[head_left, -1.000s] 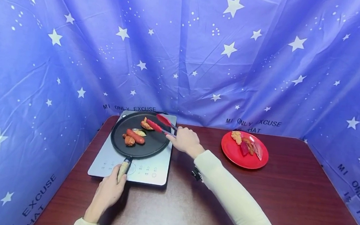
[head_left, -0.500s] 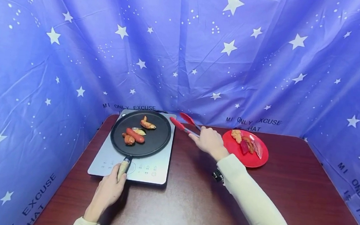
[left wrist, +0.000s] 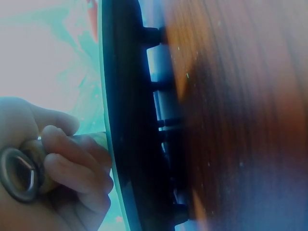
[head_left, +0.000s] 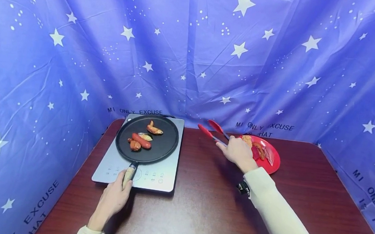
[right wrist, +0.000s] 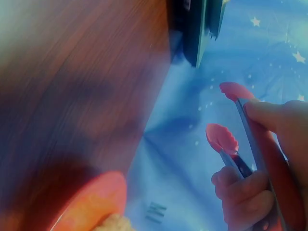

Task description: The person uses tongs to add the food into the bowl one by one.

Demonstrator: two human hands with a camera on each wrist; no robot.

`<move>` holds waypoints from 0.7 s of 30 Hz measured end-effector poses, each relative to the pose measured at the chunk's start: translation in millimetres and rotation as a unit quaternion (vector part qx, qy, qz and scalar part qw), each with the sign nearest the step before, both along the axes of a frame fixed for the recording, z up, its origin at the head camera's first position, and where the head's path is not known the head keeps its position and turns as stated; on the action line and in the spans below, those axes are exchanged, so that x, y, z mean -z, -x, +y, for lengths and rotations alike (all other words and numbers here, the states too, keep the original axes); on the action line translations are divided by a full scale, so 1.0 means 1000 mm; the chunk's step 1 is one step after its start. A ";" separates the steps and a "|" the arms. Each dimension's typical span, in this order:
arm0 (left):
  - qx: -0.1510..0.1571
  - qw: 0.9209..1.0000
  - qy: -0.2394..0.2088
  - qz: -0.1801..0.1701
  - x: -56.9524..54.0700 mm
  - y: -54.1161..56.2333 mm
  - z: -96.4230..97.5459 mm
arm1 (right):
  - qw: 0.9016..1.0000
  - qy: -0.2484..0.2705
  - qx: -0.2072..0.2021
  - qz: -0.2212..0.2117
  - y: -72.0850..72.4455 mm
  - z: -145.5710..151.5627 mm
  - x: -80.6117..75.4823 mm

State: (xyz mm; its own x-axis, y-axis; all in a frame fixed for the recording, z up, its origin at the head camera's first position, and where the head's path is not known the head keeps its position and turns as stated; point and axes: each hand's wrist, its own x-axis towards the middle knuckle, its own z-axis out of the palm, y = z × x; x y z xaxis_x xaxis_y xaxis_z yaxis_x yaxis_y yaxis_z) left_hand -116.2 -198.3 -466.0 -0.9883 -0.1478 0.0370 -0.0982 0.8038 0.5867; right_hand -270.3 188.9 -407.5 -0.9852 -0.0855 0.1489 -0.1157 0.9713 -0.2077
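Note:
My left hand [head_left: 115, 196] grips the wooden handle [head_left: 129, 176] of a round black frying pan [head_left: 163, 146]; in the left wrist view its fingers [left wrist: 72, 173] curl round the handle near its metal ring [left wrist: 19, 175]. In the pan lie a sausage [head_left: 141, 141], a browned chunk [head_left: 134, 146], a yellowish shell-shaped piece [head_left: 145, 136] and a chicken-wing-like piece [head_left: 154, 129]. My right hand [head_left: 238, 151] holds red-tipped tongs [head_left: 219, 140], their two tips apart with nothing between them. It overlaps the left side of a red plate [head_left: 266, 169] in the head view.
The pan stands on a silver induction cooker [head_left: 102, 169] at the table's left. Food pieces on the red plate include a golden crumbed piece [head_left: 247, 139] and a pale pink strip [head_left: 267, 156]. A blue star-patterned curtain [head_left: 192, 58] surrounds the brown table [head_left: 192, 214].
My right hand has carried the tongs right, away from the pan to beside the red plate. The wing-like piece remains in the pan. My left hand keeps its hold on the handle.

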 end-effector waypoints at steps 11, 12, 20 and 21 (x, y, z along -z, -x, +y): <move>0.002 1.000 0.001 -0.002 -0.001 0.000 0.000 | 0.998 0.026 0.050 -0.019 -0.004 0.036 0.004; 0.002 1.000 0.001 -0.001 -0.001 0.000 0.000 | 0.998 0.024 0.051 -0.021 -0.004 0.039 0.004; 0.002 1.000 0.000 0.001 -0.001 -0.002 0.001 | 0.998 0.012 0.054 -0.021 -0.006 0.064 0.006; 0.002 1.000 0.001 0.002 -0.001 -0.002 0.001 | 0.998 0.013 0.060 -0.023 -0.006 0.066 0.006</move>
State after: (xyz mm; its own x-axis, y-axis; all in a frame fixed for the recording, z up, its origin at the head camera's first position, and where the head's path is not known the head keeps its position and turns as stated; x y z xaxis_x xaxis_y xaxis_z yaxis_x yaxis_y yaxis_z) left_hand -114.3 -197.5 -465.0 -0.9888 -0.1435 0.0403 -0.0930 0.8051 0.5859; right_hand -264.1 254.9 -413.7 -0.9939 0.0373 0.1034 0.0121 0.9720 -0.2348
